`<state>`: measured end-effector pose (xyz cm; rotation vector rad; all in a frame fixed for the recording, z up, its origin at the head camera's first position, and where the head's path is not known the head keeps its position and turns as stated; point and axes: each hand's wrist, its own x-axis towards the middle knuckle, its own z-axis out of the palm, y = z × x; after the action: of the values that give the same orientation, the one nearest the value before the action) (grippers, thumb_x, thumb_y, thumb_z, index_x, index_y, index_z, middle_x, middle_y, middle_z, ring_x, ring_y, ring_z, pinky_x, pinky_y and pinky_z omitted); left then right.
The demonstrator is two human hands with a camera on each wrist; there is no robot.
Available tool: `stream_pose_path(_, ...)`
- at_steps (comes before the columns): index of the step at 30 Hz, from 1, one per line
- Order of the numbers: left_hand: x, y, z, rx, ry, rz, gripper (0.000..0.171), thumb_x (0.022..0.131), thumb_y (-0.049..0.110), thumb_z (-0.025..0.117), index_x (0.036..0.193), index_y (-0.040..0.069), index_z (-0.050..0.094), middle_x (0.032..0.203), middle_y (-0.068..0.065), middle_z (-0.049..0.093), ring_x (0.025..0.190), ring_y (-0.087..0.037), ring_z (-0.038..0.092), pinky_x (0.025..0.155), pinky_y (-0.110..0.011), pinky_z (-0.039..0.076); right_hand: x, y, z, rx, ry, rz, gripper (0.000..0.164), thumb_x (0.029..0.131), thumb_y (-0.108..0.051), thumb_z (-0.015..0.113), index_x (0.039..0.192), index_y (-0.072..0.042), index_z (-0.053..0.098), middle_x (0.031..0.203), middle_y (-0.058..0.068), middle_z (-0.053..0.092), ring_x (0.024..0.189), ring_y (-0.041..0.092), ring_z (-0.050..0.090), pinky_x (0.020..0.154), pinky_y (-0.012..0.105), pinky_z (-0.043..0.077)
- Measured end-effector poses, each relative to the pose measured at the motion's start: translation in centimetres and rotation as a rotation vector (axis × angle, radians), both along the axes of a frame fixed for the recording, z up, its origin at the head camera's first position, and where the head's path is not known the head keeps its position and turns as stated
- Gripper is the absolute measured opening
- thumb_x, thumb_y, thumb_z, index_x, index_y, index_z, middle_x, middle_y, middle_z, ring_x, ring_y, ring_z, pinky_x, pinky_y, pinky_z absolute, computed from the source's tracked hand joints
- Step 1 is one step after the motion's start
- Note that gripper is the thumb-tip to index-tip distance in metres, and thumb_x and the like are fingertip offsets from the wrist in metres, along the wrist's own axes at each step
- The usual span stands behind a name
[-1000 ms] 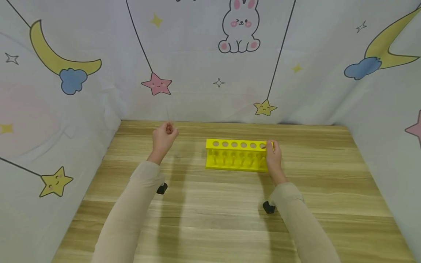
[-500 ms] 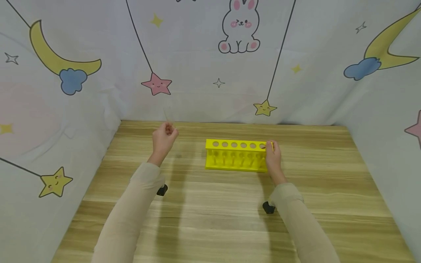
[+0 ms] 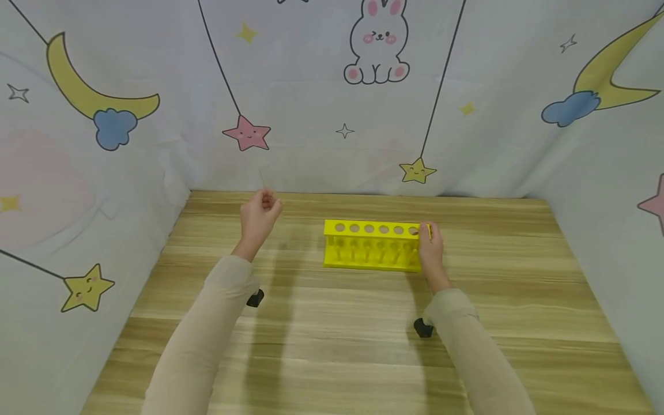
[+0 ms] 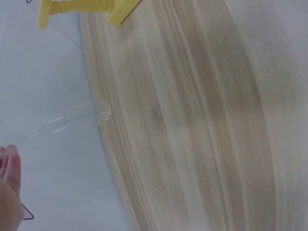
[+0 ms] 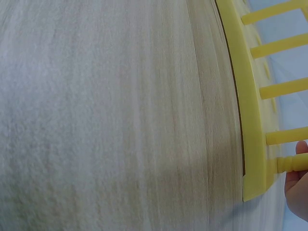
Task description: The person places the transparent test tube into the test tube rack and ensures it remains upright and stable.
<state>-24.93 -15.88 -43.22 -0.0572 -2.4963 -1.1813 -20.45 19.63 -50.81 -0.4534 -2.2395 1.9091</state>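
A bright-yellow test-tube rack with six round holes (image 3: 372,236) stands upright on the wood-grain tabletop (image 3: 342,346). At the rack's right end, the right hand (image 3: 432,251) grips its end post, fingers partly hidden behind the post. Well apart to the rack's left, the left hand (image 3: 258,222) pinches a clear, round-ended test tube (image 4: 62,121) with curled fingertips, its rounded end lower. The tube's upper end fades out near the fingers; overhead, a faint line above them is too thin to identify.

There's room between the left hand (image 3: 259,218) and the yellow plastic six-hole rack (image 3: 373,235); white printed cloth (image 3: 311,104) bars the back.
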Motion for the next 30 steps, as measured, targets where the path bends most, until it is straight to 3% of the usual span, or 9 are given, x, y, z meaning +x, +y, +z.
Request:
stream_pose_path(9,-0.1,0.7,1.0,-0.011,0.012,0.0,0.024,0.079,0.013,0.055,0.096,-0.003,0.059,0.083,-0.014,0.064,0.077,-0.024,0.063,0.07,-0.032,0.052,-0.1,0.1,-0.2,0.019,0.0,0.002,0.036,0.094,-0.04,0.033,0.099,-0.006,0.043,0.096,0.007,0.049,0.087,0.016,0.039,0.076,0.026,0.031)
stream_pose_path(30,-0.1,2.2,2.3,0.014,0.034,-0.054,0.027,0.08,0.014,0.054,0.1,-0.004,0.058,0.085,-0.015,0.064,0.081,-0.024,0.063,0.072,-0.032,0.053,0.0,0.0,0.0,0.019,-0.006,-0.009,0.026,0.094,-0.036,0.034,0.094,-0.012,0.043,0.093,0.004,0.046,0.084,0.017,0.037,0.072,0.027,0.03)
